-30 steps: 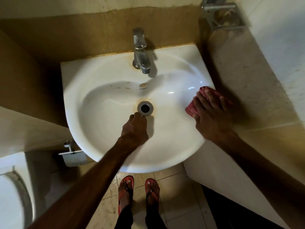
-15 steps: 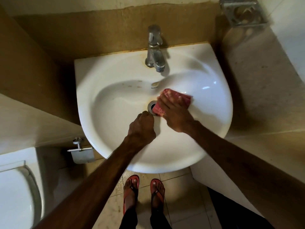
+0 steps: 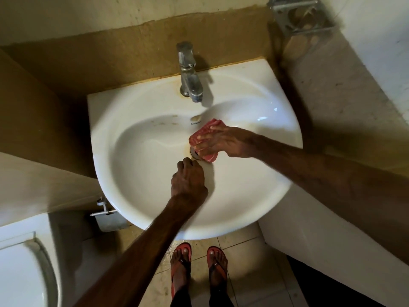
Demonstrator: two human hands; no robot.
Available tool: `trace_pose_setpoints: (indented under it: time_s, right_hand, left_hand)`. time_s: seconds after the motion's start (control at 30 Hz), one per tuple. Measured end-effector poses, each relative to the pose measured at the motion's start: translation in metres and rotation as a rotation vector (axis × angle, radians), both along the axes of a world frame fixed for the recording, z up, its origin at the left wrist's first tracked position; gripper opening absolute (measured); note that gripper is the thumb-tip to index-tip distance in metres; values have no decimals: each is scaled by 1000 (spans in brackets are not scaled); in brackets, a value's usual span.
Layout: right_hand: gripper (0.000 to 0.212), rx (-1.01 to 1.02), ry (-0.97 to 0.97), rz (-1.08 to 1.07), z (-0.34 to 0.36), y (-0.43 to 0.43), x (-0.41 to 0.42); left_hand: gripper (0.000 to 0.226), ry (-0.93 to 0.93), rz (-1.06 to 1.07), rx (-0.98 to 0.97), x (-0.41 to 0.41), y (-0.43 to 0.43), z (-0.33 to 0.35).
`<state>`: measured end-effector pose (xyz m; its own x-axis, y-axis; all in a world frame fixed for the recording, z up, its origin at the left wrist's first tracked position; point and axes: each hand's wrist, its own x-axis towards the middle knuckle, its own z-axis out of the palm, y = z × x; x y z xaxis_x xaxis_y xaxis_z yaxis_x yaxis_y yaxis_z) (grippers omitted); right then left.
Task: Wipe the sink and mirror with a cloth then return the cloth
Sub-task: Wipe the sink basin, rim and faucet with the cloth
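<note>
The white sink (image 3: 106, 134) fills the middle of the head view. A red striped cloth (image 3: 207, 129) lies in the basin just right of and partly over the drain (image 3: 193, 153). My right hand (image 3: 223, 142) presses on the cloth with flat, spread fingers. My left hand (image 3: 188, 180) rests in the basin just in front of the drain, fingers curled under, holding nothing. The mirror is out of view.
A chrome tap (image 3: 189, 74) stands at the sink's back edge. A metal wall holder (image 3: 301, 14) hangs at the upper right. A toilet (image 3: 22, 269) and a paper holder (image 3: 108, 218) are at the lower left. My sandalled feet (image 3: 199, 264) stand under the basin.
My right hand slid the cloth from the basin's right rim to the drain and has turned to point left. My left hand has stayed by the drain.
</note>
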<state>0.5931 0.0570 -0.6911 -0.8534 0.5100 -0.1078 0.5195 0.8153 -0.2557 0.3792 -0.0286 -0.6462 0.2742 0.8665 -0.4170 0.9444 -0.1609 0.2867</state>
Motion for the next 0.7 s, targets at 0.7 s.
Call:
trace_pose_setpoints:
  time_s: [0.7]
  right_hand:
    - [38, 233, 39, -1117, 88, -198, 12]
  left_hand:
    - [30, -290, -195, 80, 47, -28, 0]
